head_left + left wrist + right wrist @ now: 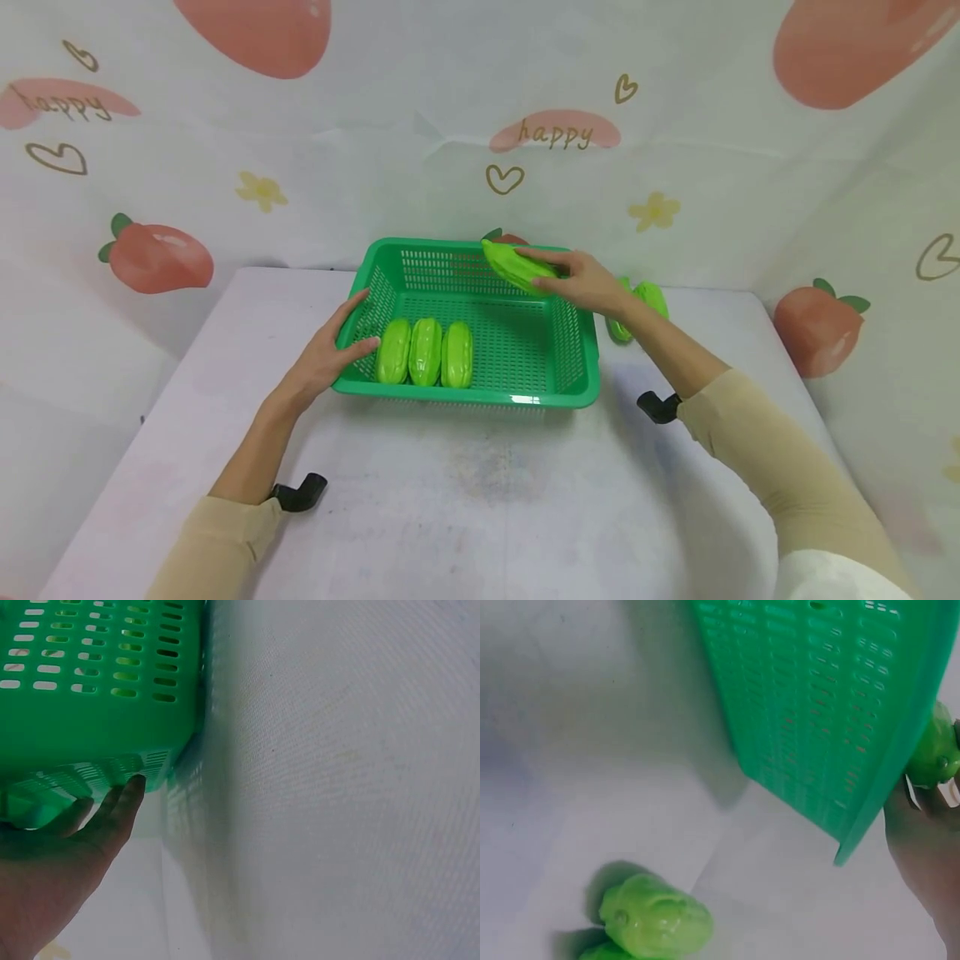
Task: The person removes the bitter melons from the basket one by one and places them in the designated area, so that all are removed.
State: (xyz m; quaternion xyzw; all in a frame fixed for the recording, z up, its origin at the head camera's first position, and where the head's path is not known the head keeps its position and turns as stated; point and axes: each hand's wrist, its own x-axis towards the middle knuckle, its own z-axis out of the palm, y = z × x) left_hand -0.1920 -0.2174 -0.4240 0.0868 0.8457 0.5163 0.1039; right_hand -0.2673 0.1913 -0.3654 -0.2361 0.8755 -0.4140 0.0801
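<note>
My right hand (pixel 581 279) grips a ridged, light-green bitter melon (pixel 513 265) with a pointed tip, above the back right part of a green plastic basket (pixel 465 398). In the right wrist view, part of this melon (pixel 932 750) shows past the basket rim. My left hand (pixel 324 354) lies at the basket's left side, fingers fairly straight and thumb reaching over the rim. Its fingers (pixel 120 814) are by the perforated outer wall in the left wrist view. Inside the basket, three bitter melons (pixel 426 352) stand side by side at the front left.
Right of the basket, more green melons (pixel 651 297) lie on the white table (pixel 480 500), partly hidden by my right forearm. A printed cloth (pixel 420 108) hangs close behind the basket. Black wrist pieces (pixel 300 493) stick out from both sleeves.
</note>
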